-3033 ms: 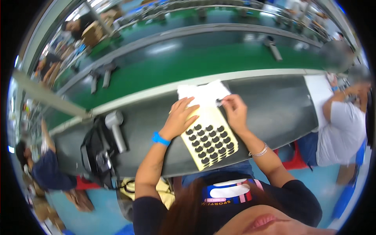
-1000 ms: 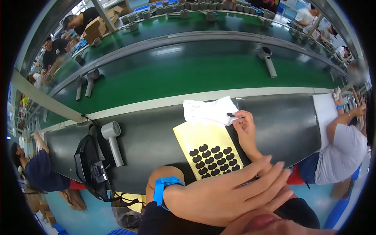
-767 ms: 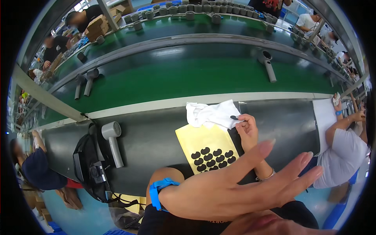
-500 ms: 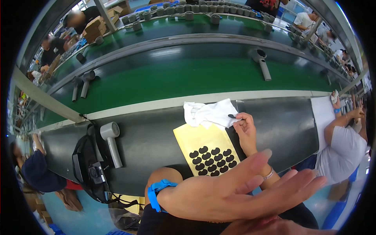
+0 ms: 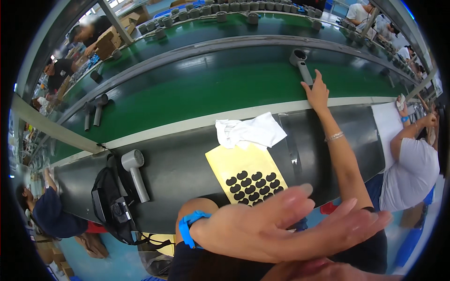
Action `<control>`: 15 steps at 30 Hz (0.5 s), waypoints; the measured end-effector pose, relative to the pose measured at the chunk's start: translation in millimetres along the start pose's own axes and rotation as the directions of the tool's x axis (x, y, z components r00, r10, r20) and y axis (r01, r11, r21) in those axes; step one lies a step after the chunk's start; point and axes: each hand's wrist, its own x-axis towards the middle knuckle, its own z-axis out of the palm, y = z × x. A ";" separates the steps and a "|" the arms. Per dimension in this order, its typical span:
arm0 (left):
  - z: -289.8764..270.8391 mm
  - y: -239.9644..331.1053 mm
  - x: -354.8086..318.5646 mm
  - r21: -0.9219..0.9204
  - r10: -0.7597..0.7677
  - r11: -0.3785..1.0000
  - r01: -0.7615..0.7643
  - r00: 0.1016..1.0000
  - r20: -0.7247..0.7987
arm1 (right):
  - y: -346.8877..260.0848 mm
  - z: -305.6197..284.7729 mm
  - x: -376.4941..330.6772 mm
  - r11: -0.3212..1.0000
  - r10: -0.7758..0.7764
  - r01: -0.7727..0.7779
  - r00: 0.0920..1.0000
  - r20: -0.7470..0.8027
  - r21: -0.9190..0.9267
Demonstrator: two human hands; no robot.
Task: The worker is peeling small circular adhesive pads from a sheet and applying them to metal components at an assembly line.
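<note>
My right hand (image 5: 318, 91) reaches out over the green conveyor belt, thumb and forefinger apart, beside the handle end of a grey hair dryer (image 5: 305, 71). No grip on the handle shows; whether a black sticker is on a fingertip I cannot make out. Close to the camera is my left hand (image 5: 276, 229), with a blue wristband; its fingers are stretched out and hold nothing visible. Beyond it lies a yellow sheet (image 5: 234, 161) with rows of black oval stickers (image 5: 251, 189), partly covered by my left hand. A crumpled white cloth (image 5: 251, 131) overlaps the sheet's far edge.
Another grey hair dryer (image 5: 137, 178) lies on the dark table (image 5: 171, 164) beside a black bag (image 5: 110, 199). Two more dryers (image 5: 98, 110) lie at the belt's left. A metal post (image 5: 56, 122) stands left; a co-worker (image 5: 415, 164) sits at right. Grey parts (image 5: 220, 17) line the far side.
My right hand has moved from the cloth and sheet, where it held a black sticker, out to the dryer on the belt. That dryer has shifted left in view. My left hand stays put.
</note>
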 end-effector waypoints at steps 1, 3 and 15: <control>-8.1 -6.5 -6.1 0.007 0.076 0.997 -0.077 0.990 0.122 | -2.1 7.3 0.8 0.999 -0.027 0.027 1.000 -0.004 0.024; -10.1 -7.0 -0.8 0.079 -0.086 0.994 0.075 0.986 0.146 | -6.0 21.0 5.4 0.997 -0.041 0.040 0.999 0.003 0.064; 61.9 -71.1 -34.4 -0.525 -0.438 0.632 0.570 0.821 0.366 | -152.4 -134.4 -93.1 0.538 -0.521 0.255 0.850 0.080 0.803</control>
